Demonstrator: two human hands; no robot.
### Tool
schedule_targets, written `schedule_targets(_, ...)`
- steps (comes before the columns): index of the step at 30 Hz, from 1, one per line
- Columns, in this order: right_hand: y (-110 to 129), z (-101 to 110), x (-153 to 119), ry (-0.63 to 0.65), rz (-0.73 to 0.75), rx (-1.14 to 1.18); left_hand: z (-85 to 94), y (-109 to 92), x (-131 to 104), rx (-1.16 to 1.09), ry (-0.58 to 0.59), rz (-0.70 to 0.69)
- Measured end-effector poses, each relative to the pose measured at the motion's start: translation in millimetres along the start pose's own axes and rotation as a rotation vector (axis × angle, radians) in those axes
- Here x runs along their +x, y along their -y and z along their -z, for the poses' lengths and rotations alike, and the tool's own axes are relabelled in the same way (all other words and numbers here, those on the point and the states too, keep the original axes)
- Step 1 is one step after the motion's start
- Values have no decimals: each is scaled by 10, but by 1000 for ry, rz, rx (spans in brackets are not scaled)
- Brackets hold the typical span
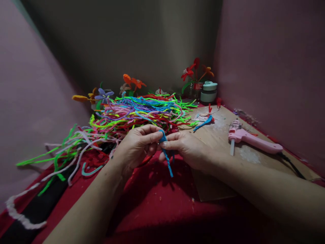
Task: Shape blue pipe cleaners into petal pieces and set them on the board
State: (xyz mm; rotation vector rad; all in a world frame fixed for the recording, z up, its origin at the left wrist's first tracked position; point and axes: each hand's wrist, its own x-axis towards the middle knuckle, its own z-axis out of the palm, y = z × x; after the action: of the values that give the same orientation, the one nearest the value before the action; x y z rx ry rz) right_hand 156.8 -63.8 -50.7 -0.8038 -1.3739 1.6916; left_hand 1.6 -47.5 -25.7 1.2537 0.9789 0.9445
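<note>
Between my two hands is a blue pipe cleaner (167,157), bent into a narrow loop at the top, with a twisted tail hanging down. My left hand (142,140) pinches its upper loop between thumb and forefinger. Just below, my right hand (184,145) grips the same piece, thumb on top; its other fingers are partly hidden behind. A large heap of many-coloured pipe cleaners (144,110) lies right behind my hands. On the cardboard beyond my right hand rests a shaped blue pipe-cleaner piece (203,123).
A pink hot glue gun (256,140) with its cord lies on the cardboard sheet (218,135) at right. Pipe-cleaner flowers (137,83) stand at the back, near a lidded jar (209,92). Loose strands (63,159) spread left over the red cloth (157,200). Walls close in on both sides.
</note>
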Motion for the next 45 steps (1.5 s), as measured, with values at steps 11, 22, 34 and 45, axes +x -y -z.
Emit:
schedule_targets(11,51,-90,-50,-106,-99,-305,-166,65,-40,554,-304,-224)
schedule_targets(22,24,-65,-40,-111,-55,-154,-34,16,-34,170,38,-4)
schedule_targets(34,-82,-7,39,-168,138,-50,-17,-10,-40,168,-16,55)
schedule_targets(45,-53,-31,33,-242,111,-118,-14,-36,-58,346,0,111)
